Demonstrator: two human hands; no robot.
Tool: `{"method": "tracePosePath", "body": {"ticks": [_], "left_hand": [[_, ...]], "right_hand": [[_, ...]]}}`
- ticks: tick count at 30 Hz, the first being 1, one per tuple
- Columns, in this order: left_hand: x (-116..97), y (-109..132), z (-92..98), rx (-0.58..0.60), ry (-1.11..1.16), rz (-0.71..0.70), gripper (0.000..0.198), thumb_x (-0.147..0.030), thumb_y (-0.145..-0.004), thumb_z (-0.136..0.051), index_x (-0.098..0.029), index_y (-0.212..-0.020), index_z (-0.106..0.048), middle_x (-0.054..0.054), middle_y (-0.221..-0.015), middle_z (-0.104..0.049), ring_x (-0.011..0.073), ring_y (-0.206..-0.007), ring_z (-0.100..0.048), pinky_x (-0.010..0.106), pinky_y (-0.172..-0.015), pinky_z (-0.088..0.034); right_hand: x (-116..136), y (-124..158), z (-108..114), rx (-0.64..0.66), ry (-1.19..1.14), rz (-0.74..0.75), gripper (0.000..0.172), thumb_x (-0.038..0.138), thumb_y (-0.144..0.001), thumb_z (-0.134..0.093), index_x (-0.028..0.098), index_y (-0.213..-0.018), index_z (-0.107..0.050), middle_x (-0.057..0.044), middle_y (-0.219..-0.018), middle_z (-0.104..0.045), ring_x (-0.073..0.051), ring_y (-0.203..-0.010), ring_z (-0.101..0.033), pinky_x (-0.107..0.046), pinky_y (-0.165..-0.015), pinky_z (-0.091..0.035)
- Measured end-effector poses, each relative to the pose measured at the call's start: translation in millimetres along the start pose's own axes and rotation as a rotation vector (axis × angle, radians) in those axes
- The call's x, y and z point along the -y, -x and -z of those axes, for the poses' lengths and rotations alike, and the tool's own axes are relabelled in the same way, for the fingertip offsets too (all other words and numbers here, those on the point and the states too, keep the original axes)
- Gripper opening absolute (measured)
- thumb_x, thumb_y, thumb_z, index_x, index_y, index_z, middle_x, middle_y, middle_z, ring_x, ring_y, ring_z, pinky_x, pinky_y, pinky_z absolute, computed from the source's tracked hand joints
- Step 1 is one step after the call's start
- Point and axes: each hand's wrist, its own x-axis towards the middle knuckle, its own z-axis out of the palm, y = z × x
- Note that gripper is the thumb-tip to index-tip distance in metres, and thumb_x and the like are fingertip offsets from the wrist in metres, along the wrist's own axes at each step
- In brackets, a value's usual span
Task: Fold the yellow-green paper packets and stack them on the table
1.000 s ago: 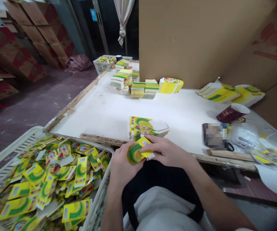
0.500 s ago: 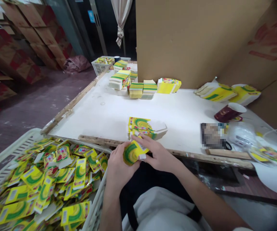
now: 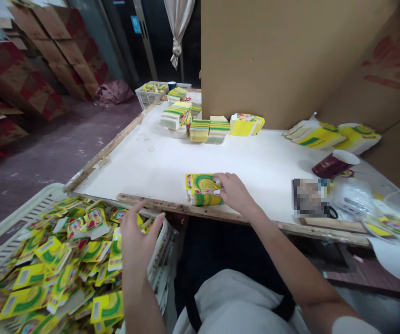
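Note:
My left hand (image 3: 139, 239) is over the right rim of the white plastic basket (image 3: 43, 204), its thumb and fingers spread with nothing between them. Beneath and left of it lie many small yellow-and-green paper cartons (image 3: 47, 250), heaped in the basket. At the table's front edge is a small pile of flat yellow-and-green cartons (image 3: 202, 185). My right hand (image 3: 236, 192) grips the pile's right end, the fingers curled over a carton there. The fingertips partly hide that end, so how many cartons they pinch is unclear.
Stacked cartons (image 3: 200, 130) stand at the back of the white table (image 3: 144, 162), against a cardboard panel (image 3: 276, 60). A dark red cup (image 3: 332, 162) lies tipped at the right, near a blurred-out flat item (image 3: 309, 197) and a clear plastic-wrapped object (image 3: 351, 197). A wooden strip (image 3: 172, 204) edges the table.
The carton held between both hands is gone from them. My left hand has moved left to the basket and opened. My right hand has moved up to the flat pile on the table.

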Motion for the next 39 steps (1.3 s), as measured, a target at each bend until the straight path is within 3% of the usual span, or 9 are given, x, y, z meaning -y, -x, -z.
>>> {"method": "tracePosePath", "body": {"ticks": [6,10,15,19,23,27,31,36,39], "left_hand": [[-31.2,19.5,-47.6,0.266,0.646,0.147,0.060,-0.040,-0.063,-0.071,-0.022,-0.116,-0.049,0.009,-0.118,-0.056,0.0245,-0.112,-0.051,0.040,-0.094,-0.041],[-58.9,31.1,-54.2,-0.020,1.279,0.249,0.057,-0.065,-0.069,-0.051,-0.021,-0.105,-0.055,0.007,-0.097,-0.061,0.0227,-0.094,-0.058,0.036,-0.084,-0.046],[-63.8,25.6,-38.9,-0.270,1.532,0.318,0.065,-0.080,-0.062,-0.037,-0.018,-0.072,-0.054,-0.002,-0.061,-0.045,0.0110,-0.055,-0.045,0.025,-0.057,-0.046],[-57.7,19.2,-33.8,-0.214,1.433,0.369,0.073,-0.089,-0.049,-0.032,-0.019,-0.061,-0.046,-0.005,-0.051,-0.035,0.0080,-0.043,-0.033,0.023,-0.040,-0.033],[-63.8,23.6,-38.7,-0.150,1.310,0.355,0.072,-0.087,-0.057,-0.027,-0.019,-0.068,-0.051,-0.001,-0.061,-0.047,0.0109,-0.052,-0.046,0.024,-0.048,-0.042],[-61.4,30.9,-46.2,-0.253,1.099,0.295,0.029,-0.048,-0.074,-0.059,-0.020,-0.075,-0.055,-0.004,-0.067,-0.053,0.0069,-0.057,-0.049,0.019,-0.056,-0.043],[-55.2,30.3,-42.2,-0.209,0.882,0.208,0.015,-0.032,-0.082,-0.054,-0.017,-0.081,-0.059,-0.002,-0.069,-0.057,0.0085,-0.064,-0.055,0.021,-0.065,-0.047],[-62.4,24.8,-9.7,-0.239,0.581,-0.109,0.051,-0.031,-0.078,-0.059,-0.021,-0.126,-0.042,0.011,-0.128,-0.046,0.0239,-0.122,-0.043,0.041,-0.104,-0.032],[-65.9,27.5,-0.4,0.027,0.331,-0.198,0.087,-0.041,-0.060,-0.074,-0.022,-0.133,-0.031,0.012,-0.135,-0.039,0.0308,-0.128,-0.034,0.047,-0.106,-0.028]], "right_hand": [[26.1,23.6,7.2,-0.093,-0.418,-0.057,0.046,0.004,-0.069,-0.051,0.022,-0.110,-0.044,-0.001,-0.085,-0.055,-0.016,-0.073,-0.053,-0.030,-0.071,-0.044],[60.8,52.5,-8.8,0.198,-0.888,0.023,0.040,0.008,-0.071,-0.057,0.023,-0.106,-0.043,0.004,-0.076,-0.049,-0.010,-0.063,-0.049,-0.022,-0.059,-0.042],[92.1,75.7,-23.4,0.341,-1.133,0.059,0.047,0.012,-0.065,-0.067,0.021,-0.107,-0.049,0.001,-0.087,-0.048,-0.010,-0.072,-0.048,-0.022,-0.064,-0.043],[95.8,78.2,-25.6,0.335,-1.007,0.096,0.044,0.005,-0.057,-0.069,0.021,-0.097,-0.057,0.002,-0.085,-0.049,-0.009,-0.064,-0.045,-0.020,-0.057,-0.039],[82.7,68.3,-21.9,0.164,-0.979,-0.002,0.026,0.008,-0.065,-0.063,0.018,-0.088,-0.059,0.002,-0.074,-0.053,-0.009,-0.059,-0.045,-0.020,-0.052,-0.037],[62.4,54.4,-4.8,-0.031,-0.948,0.017,0.009,0.010,-0.070,-0.060,0.017,-0.075,-0.061,0.000,-0.070,-0.057,-0.012,-0.063,-0.051,-0.023,-0.056,-0.040],[47.1,49.1,10.8,-0.128,-0.789,0.184,0.013,0.008,-0.074,-0.057,0.018,-0.075,-0.065,-0.002,-0.068,-0.057,-0.013,-0.064,-0.053,-0.025,-0.057,-0.042],[36.1,52.2,18.9,-0.253,-0.251,0.329,0.030,0.005,-0.082,-0.045,0.024,-0.086,-0.068,-0.003,-0.076,-0.059,-0.016,-0.077,-0.054,-0.037,-0.081,-0.043],[40.5,57.2,18.9,-0.163,-0.092,0.501,0.027,0.010,-0.085,-0.046,0.027,-0.085,-0.067,0.000,-0.074,-0.059,-0.016,-0.081,-0.054,-0.045,-0.100,-0.030]]}}
